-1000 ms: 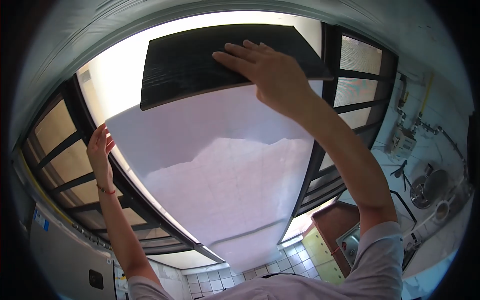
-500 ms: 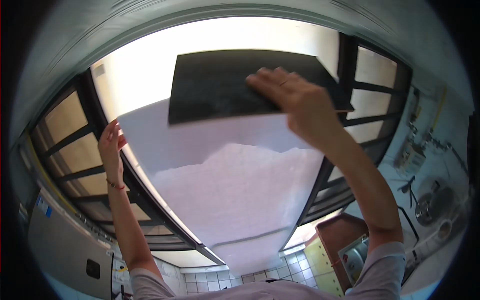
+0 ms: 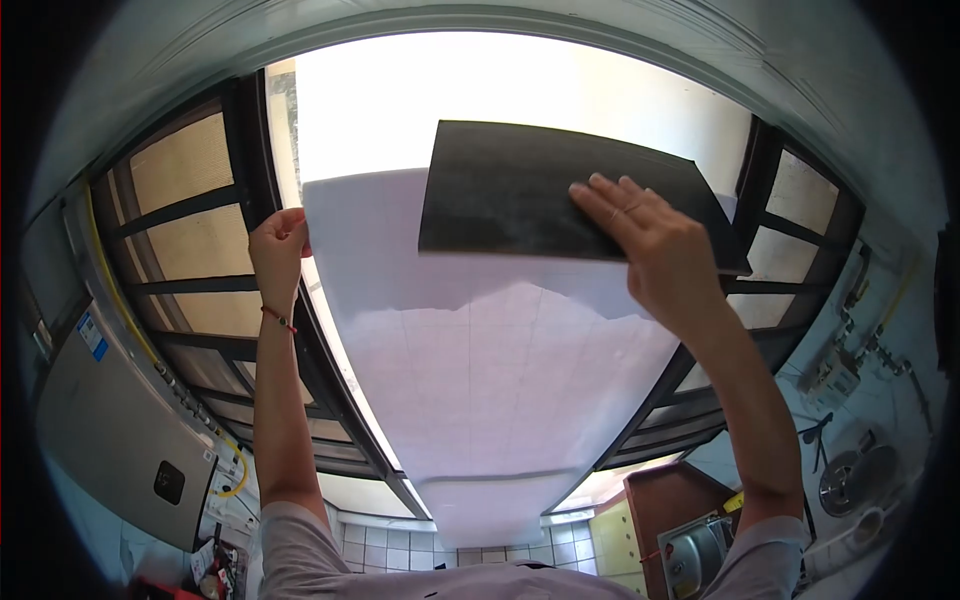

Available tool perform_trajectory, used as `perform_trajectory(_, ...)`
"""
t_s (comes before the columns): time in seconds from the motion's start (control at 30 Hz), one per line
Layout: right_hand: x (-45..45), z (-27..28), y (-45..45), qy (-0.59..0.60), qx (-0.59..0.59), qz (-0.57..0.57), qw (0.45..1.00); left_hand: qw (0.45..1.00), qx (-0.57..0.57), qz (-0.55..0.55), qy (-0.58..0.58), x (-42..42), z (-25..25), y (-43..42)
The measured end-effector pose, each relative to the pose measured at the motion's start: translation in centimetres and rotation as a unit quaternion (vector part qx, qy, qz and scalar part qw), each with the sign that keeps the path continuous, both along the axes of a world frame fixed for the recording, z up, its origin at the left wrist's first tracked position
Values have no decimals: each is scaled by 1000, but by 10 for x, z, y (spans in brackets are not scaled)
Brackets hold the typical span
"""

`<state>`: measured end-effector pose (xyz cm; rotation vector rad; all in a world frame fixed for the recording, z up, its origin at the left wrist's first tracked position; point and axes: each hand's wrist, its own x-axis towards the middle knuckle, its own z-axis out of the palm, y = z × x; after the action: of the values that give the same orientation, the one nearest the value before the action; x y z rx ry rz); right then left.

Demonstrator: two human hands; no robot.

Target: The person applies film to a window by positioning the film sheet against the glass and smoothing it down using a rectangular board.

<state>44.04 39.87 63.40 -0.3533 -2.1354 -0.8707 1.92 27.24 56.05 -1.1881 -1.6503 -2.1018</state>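
Note:
A large translucent whitish sheet [image 3: 500, 390] hangs in front of the bright window, with an uneven paler band across its upper part. My left hand [image 3: 280, 245] is closed at the sheet's upper left edge, pinching it near the corner. My right hand [image 3: 660, 245] lies across a dark rectangular board [image 3: 510, 195], its fingers stretched over the face and its thumb hidden. The board is tilted slightly and covers part of the sheet's top edge. Whether the board touches the sheet behind it, I cannot tell.
Dark-framed window panels [image 3: 190, 250] stand on both sides. At lower left is a grey metal appliance [image 3: 120, 430] with a yellow hose. A sink [image 3: 690, 560] sits at lower right, below pipes and a pan [image 3: 860, 480] on the wall. The floor is tiled.
The view has swung left, so sheet, board and both hands sit further right. The sheet's left corner appears higher, and my left fingers look more tightly closed on it. My right hand stays on the board.

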Motion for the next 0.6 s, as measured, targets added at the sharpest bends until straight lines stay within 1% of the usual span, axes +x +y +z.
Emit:
perform_trajectory(0.07,-5,16,-7,27,-14,26,999,998,4,-52,-34,-3,2,0)
perform_trajectory(0.13,-24,33,-15,29,15,28,999,994,28,-96,-47,-12,-1,4)
perform_trajectory(0.2,-42,37,-15,37,37,17,999,991,3,-117,-58,-14,0,6)
perform_trajectory(0.3,-48,32,-13,30,48,1,998,983,-110,-146,4,-23,9,-3)
perform_trajectory(0.4,-53,14,-13,12,49,-6,999,977,-149,-141,50,-17,15,-9)
perform_trajectory(0.5,-51,2,-19,-7,37,-4,999,974,-96,-204,38,-21,7,-10)
perform_trajectory(0.53,-52,2,-21,-12,33,1,999,973,-92,-208,40,-22,6,-10)
perform_trajectory(0.6,-54,19,-27,25,37,7,999,971,-85,-218,42,-23,4,-10)
